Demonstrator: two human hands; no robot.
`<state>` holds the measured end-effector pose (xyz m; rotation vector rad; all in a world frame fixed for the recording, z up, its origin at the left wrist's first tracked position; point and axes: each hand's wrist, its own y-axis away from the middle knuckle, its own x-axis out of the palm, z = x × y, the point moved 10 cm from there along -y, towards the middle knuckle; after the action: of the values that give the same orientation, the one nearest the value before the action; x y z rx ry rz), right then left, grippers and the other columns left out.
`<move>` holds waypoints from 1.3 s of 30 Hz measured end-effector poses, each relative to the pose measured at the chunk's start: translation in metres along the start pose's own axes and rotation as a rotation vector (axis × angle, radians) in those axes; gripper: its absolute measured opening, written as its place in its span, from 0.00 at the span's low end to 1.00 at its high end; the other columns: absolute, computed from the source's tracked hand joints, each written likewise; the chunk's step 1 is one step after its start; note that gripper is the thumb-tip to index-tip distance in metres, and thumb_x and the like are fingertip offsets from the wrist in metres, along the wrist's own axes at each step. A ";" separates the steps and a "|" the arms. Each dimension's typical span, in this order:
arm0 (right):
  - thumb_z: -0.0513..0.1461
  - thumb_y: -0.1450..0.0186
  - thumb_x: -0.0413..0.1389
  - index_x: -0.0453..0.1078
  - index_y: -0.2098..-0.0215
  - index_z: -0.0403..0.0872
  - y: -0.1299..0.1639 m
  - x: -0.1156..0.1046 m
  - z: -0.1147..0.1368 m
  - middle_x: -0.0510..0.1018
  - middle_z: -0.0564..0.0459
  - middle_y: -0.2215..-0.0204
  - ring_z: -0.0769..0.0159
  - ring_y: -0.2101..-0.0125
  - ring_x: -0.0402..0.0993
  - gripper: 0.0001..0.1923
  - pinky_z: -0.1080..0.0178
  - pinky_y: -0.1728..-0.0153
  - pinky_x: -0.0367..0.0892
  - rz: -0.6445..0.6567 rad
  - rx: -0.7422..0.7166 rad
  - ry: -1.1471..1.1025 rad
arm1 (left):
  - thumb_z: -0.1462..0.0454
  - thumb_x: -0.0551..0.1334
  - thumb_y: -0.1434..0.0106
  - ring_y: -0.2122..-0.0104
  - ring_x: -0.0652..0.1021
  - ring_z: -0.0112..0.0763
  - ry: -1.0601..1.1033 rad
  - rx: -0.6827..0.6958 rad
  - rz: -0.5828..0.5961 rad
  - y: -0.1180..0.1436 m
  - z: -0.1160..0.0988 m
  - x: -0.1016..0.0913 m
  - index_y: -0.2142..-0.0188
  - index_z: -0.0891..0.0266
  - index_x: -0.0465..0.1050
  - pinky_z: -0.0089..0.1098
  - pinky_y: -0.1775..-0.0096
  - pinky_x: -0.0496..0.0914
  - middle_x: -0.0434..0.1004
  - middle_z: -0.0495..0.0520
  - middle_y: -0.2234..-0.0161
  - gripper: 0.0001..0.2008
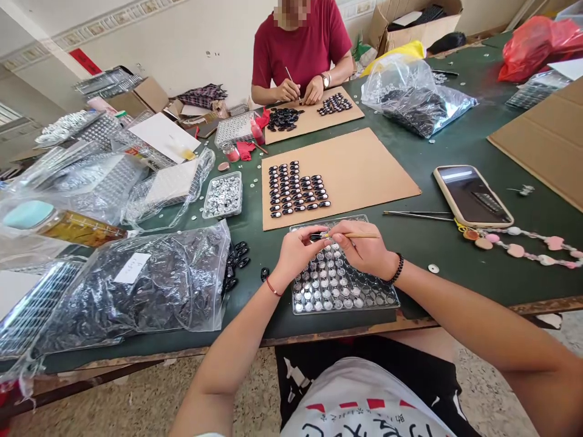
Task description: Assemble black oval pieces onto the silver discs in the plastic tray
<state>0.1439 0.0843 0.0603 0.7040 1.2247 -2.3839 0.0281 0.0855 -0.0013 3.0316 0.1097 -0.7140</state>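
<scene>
A green-topped work table (455,152) fills the head view, crowded with bags and boards. Over a clear plastic tray of small round gems (339,285) at the near edge, the left hand (296,252) pinches a small dark piece at its fingertips, held close so the right hand (364,246), gripping a thin wooden stick (359,235) like a pen, can bring its tip to it. Just beyond lies a cardboard sheet (364,167) with finished black ovals (296,188) set in neat rows. A phone (472,195) and tweezers (416,213) rest to the right; opposite, a person in a red shirt (300,45) works likewise.
</scene>
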 end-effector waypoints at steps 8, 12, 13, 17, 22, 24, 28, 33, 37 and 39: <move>0.41 0.34 0.40 0.65 0.68 0.46 0.002 0.006 -0.006 0.73 0.51 0.75 0.67 0.74 0.67 0.14 0.66 0.71 0.58 0.049 0.060 -0.008 | 0.55 0.63 0.51 0.84 0.63 0.22 0.032 0.003 0.009 -0.001 0.003 0.003 0.62 0.62 0.74 0.25 0.81 0.57 0.66 0.48 0.82 0.19; 0.41 0.34 0.40 0.65 0.68 0.45 0.001 0.010 -0.009 0.72 0.51 0.75 0.67 0.74 0.67 0.14 0.66 0.71 0.58 0.075 0.073 0.006 | 0.55 0.63 0.51 0.84 0.62 0.21 0.041 0.002 0.007 -0.001 0.004 0.003 0.62 0.63 0.74 0.25 0.81 0.57 0.66 0.48 0.82 0.19; 0.41 0.34 0.40 0.64 0.68 0.45 0.000 0.010 -0.009 0.72 0.51 0.75 0.67 0.74 0.66 0.14 0.66 0.71 0.58 0.076 0.074 0.007 | 0.55 0.63 0.51 0.84 0.63 0.21 0.051 -0.002 0.015 -0.001 0.003 0.004 0.62 0.62 0.74 0.25 0.81 0.57 0.66 0.48 0.82 0.18; 0.40 0.34 0.41 0.64 0.69 0.45 -0.001 0.010 -0.005 0.70 0.51 0.76 0.69 0.76 0.65 0.13 0.66 0.73 0.57 0.073 0.054 -0.010 | 0.56 0.58 0.46 0.84 0.64 0.20 0.201 -0.035 0.100 -0.001 0.002 0.010 0.60 0.62 0.72 0.25 0.81 0.59 0.70 0.49 0.79 0.17; 0.42 0.34 0.41 0.66 0.68 0.45 0.000 0.019 0.003 0.70 0.51 0.74 0.69 0.74 0.64 0.14 0.66 0.72 0.58 0.137 0.035 -0.012 | 0.59 0.58 0.45 0.85 0.63 0.19 0.302 -0.076 0.022 -0.001 0.007 0.008 0.64 0.64 0.72 0.24 0.81 0.57 0.68 0.48 0.80 0.12; 0.44 0.35 0.42 0.66 0.69 0.45 -0.001 0.021 -0.005 0.70 0.50 0.74 0.69 0.75 0.65 0.15 0.66 0.73 0.59 0.148 0.130 -0.119 | 0.60 0.59 0.46 0.85 0.60 0.18 0.351 -0.114 -0.016 -0.001 0.012 0.008 0.65 0.64 0.72 0.23 0.83 0.54 0.67 0.48 0.81 0.11; 0.51 0.35 0.38 0.61 0.72 0.45 0.007 0.030 -0.053 0.68 0.53 0.79 0.72 0.83 0.64 0.21 0.67 0.79 0.61 0.085 0.626 -0.668 | 0.61 0.59 0.46 0.87 0.54 0.14 0.613 -0.200 -0.001 -0.001 0.022 0.016 0.65 0.64 0.69 0.22 0.85 0.46 0.64 0.46 0.81 0.10; 0.51 0.39 0.46 0.60 0.77 0.45 0.012 0.033 -0.073 0.67 0.56 0.82 0.72 0.81 0.65 0.19 0.68 0.77 0.62 0.036 0.745 -0.673 | 0.61 0.59 0.46 0.87 0.55 0.13 0.634 -0.212 0.069 -0.001 0.021 0.022 0.66 0.64 0.67 0.21 0.85 0.46 0.61 0.45 0.82 0.10; 0.44 0.42 0.54 0.67 0.62 0.45 0.010 0.040 -0.063 0.74 0.52 0.69 0.67 0.68 0.70 0.13 0.63 0.65 0.65 0.162 0.632 -0.506 | 0.59 0.57 0.44 0.88 0.57 0.15 0.540 -0.159 0.117 0.003 0.014 0.028 0.61 0.63 0.61 0.21 0.85 0.50 0.67 0.47 0.79 0.13; 0.42 0.43 0.55 0.67 0.59 0.44 0.012 0.046 -0.062 0.75 0.51 0.67 0.66 0.66 0.71 0.15 0.61 0.62 0.65 0.209 0.653 -0.573 | 0.58 0.56 0.42 0.87 0.59 0.15 0.544 -0.150 0.126 0.005 0.013 0.030 0.60 0.61 0.58 0.21 0.84 0.53 0.70 0.48 0.77 0.13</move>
<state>0.1296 0.1251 -0.0048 0.2475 0.1285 -2.5313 0.0495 0.0820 -0.0259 2.9611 -0.0188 0.1333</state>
